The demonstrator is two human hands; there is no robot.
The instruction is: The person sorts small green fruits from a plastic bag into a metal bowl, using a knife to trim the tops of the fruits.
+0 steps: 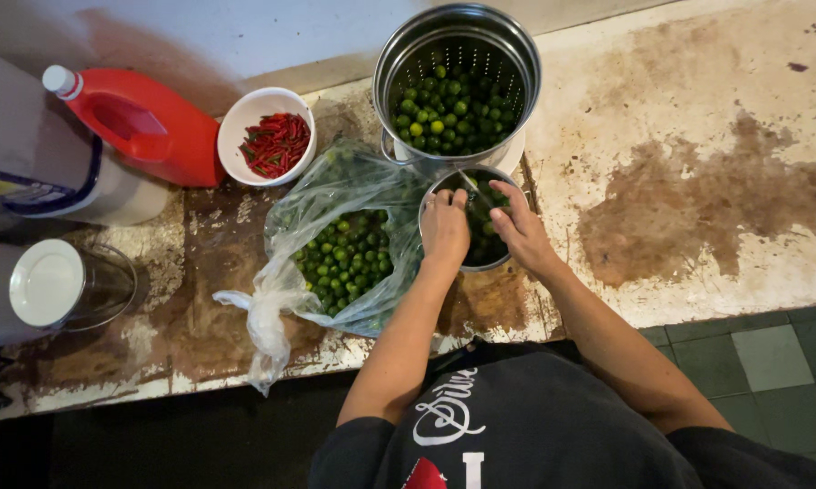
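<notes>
Seen from above: left hand (445,226) curled over the near-left rim of a small metal bowl (507,256), fingers bent inward, seemingly pinching something small; exactly what cannot be told. Right hand (519,225) over the bowl's right side, fingers closed around a small green fruit, with a thin knife blade (470,184) slanting between the two hands. Bowl directly beneath both hands, on a worn, stained surface (697,181), filled with dark contents and a few green fruits.

Just beyond the bowl, touching its far edge: a tall steel colander (516,63) on a white plate, holding many small round green fruits. Just left of the left hand, touching the bowl: an open clear plastic bag (281,308) with more of the same green fruits (344,258) inside. Farther left and back: a white bowl (236,122) of red chillies (276,145), beside a red plastic jug (145,122) lying tilted with a white cap. At the far left edge: two large white containers, one with a round white lid (46,282).
</notes>
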